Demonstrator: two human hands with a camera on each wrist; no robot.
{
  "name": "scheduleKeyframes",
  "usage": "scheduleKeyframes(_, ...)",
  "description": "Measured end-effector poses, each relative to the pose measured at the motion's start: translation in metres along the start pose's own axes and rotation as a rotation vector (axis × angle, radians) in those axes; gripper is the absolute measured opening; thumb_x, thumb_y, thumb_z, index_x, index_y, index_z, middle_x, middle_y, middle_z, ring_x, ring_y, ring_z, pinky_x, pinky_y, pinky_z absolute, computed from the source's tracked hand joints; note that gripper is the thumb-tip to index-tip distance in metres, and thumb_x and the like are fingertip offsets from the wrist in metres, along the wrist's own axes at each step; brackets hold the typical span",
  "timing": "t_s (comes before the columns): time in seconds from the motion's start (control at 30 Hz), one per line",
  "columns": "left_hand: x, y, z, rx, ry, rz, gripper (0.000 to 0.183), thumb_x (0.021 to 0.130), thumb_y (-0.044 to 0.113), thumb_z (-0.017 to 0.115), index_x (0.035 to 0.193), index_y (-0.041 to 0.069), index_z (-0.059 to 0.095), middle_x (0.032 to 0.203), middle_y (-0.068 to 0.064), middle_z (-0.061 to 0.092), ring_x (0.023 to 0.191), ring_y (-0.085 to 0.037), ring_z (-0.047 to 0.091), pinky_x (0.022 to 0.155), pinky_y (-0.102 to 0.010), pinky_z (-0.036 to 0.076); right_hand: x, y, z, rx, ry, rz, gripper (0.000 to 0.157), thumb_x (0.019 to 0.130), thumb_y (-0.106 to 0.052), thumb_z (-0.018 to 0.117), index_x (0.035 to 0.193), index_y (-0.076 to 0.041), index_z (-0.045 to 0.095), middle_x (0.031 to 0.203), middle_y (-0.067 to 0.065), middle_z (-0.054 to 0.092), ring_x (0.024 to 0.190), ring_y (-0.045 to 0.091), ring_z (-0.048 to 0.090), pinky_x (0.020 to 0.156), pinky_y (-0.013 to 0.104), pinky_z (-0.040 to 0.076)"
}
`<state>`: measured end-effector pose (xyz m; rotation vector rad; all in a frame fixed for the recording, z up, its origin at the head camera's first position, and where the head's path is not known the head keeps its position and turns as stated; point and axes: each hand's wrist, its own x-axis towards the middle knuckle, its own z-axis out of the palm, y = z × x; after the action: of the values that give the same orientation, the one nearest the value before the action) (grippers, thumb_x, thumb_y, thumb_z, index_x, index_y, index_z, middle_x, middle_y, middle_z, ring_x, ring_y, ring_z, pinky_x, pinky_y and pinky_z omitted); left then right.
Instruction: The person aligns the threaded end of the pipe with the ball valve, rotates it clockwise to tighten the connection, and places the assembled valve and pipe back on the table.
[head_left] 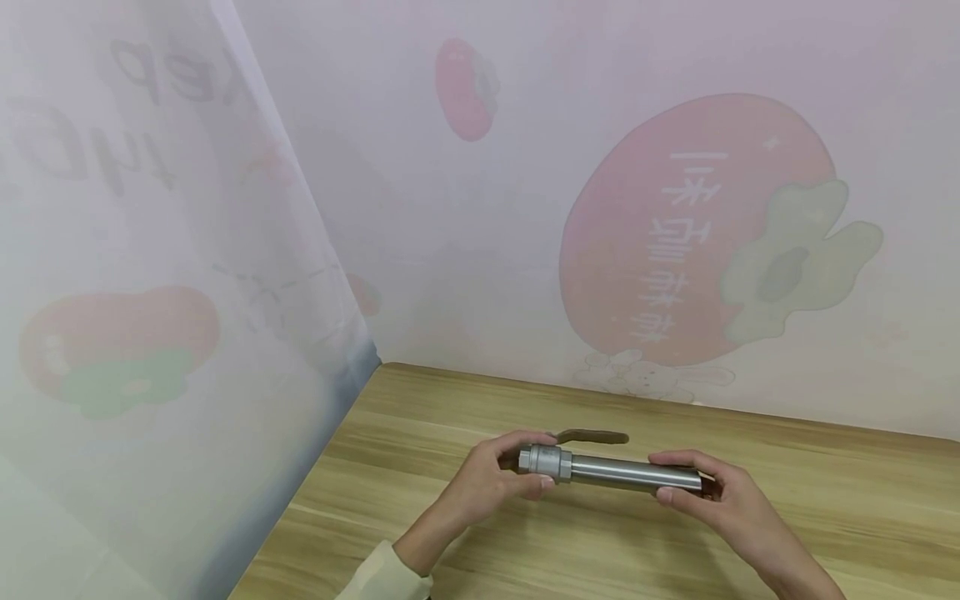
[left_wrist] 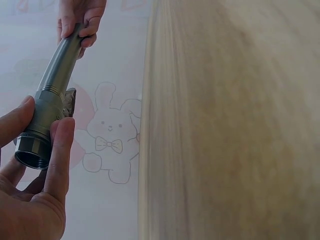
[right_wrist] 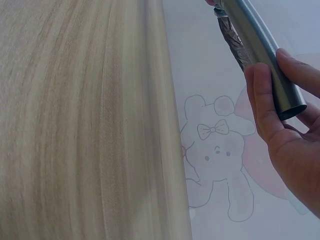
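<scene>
A ball valve (head_left: 546, 462) with a lever handle (head_left: 592, 436) is joined to a straight metal pipe (head_left: 630, 472). My left hand (head_left: 483, 477) grips the valve body between thumb and fingers. At the pipe's far end my right hand (head_left: 723, 492) holds it between thumb and fingers. The two parts form one line, held above the table. In the left wrist view the valve's threaded open end (left_wrist: 33, 152) faces the camera, and threads show where the pipe (left_wrist: 61, 65) meets the valve. In the right wrist view the pipe's plain end (right_wrist: 291, 111) sticks out past the fingers.
The wood-grain table (head_left: 390, 467) lies beneath both hands. Behind it hangs a pale curtain (head_left: 450, 250) printed with red fruit and a rabbit. Another curtain (head_left: 150, 250) hangs along the left side, by the table's edge.
</scene>
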<state>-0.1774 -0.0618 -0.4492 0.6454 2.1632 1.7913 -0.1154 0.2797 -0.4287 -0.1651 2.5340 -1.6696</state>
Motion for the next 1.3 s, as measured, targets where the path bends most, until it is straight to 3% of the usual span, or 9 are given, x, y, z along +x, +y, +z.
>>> scheduleKeyframes(0.6, -0.0003, -0.0006, -0.0005, 0.003, -0.008, 0.006, 0.046, 0.095, 0.019, 0.086, 0.14, 0.021, 0.073, 0.13, -0.015, 0.068, 0.105, -0.022, 0.068, 0.082, -0.031, 0.067, -0.0005, 0.0017, -0.0011, 0.048, -0.03, -0.024, 0.044, 0.106, -0.023, 0.074, 0.147, -0.011, 0.065, 0.128, 0.005, 0.076, 0.108, 0.021, 0.078, 0.092, 0.026, 0.062)
scheduleKeyframes(0.87, -0.0005, -0.0002, -0.0004, -0.005, -0.005, 0.002, 0.047, 0.095, 0.02, 0.086, 0.14, 0.022, 0.073, 0.13, -0.015, 0.068, 0.105, -0.022, 0.069, 0.082, -0.032, 0.067, 0.0003, -0.0005, -0.0016, 0.057, -0.025, -0.01, 0.045, 0.107, -0.024, 0.073, 0.147, -0.007, 0.065, 0.119, 0.006, 0.08, 0.103, 0.018, 0.078, 0.091, 0.025, 0.062)
scheduleKeyframes(1.3, -0.0001, -0.0007, 0.0001, -0.012, -0.001, 0.001, 0.047, 0.094, 0.019, 0.087, 0.139, 0.021, 0.073, 0.129, -0.015, 0.068, 0.105, -0.023, 0.068, 0.082, -0.033, 0.068, 0.0008, -0.0009, -0.0022, 0.087, -0.044, -0.005, 0.048, 0.108, -0.025, 0.071, 0.148, 0.001, 0.062, 0.115, 0.009, 0.08, 0.102, 0.023, 0.079, 0.091, 0.031, 0.065)
